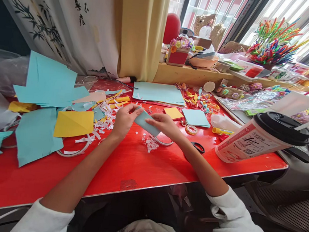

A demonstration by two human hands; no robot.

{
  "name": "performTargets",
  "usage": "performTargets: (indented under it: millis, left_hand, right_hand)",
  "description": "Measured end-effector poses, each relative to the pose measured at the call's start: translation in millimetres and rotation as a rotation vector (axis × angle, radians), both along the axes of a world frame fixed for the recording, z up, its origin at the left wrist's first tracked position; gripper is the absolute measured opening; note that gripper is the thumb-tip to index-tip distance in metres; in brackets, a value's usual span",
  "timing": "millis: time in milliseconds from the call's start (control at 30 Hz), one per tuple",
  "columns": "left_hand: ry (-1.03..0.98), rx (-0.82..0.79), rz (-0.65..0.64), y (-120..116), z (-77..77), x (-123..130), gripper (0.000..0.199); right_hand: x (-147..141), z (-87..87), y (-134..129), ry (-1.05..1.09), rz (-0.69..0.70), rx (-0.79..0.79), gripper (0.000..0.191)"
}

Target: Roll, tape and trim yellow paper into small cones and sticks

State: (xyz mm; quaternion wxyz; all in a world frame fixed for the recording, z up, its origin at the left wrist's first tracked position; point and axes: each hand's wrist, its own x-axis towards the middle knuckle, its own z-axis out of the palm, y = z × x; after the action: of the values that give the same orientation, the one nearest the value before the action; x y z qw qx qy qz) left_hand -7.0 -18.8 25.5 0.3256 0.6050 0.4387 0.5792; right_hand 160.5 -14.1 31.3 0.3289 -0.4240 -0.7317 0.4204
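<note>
A small light-blue piece of paper [147, 123], apparently folded, is held above the red table [104, 178]. My left hand [125, 120] pinches its upper left end. On its right side, my right hand [165, 125] grips it between thumb and fingers. White paper scraps [151, 144] and a roll of tape [164, 141] lie just beneath it. Black-handled scissors [197, 147] rest partly hidden behind my right forearm. Beyond my right hand are a stack of blue paper squares [196, 118] and a yellow paper square [173, 113].
Large blue sheets [39, 130] and a yellow sheet [74, 124] spread over the left side. A lidded paper cup [253, 140] stands at the right edge. Blue paper [159, 93] is stacked at the back. Craft items crowd the windowsill [191, 75]. Another person's striped clothing [285, 205] shows at far right.
</note>
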Motion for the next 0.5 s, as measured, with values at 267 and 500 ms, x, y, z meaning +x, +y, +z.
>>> performTargets:
  millis: [267,500]
  left_hand:
    - [-0.001,-0.006,0.004,-0.6,-0.2,0.0,0.021]
    - [-0.009,0.016,0.078,2.5,-1.0,-2.1,0.019]
  right_hand:
    - [-0.6,3.4,-2.4,-0.008,-0.002,0.022,0.029]
    - [4.1,3.7,0.0,0.047,0.165,-0.085,0.03]
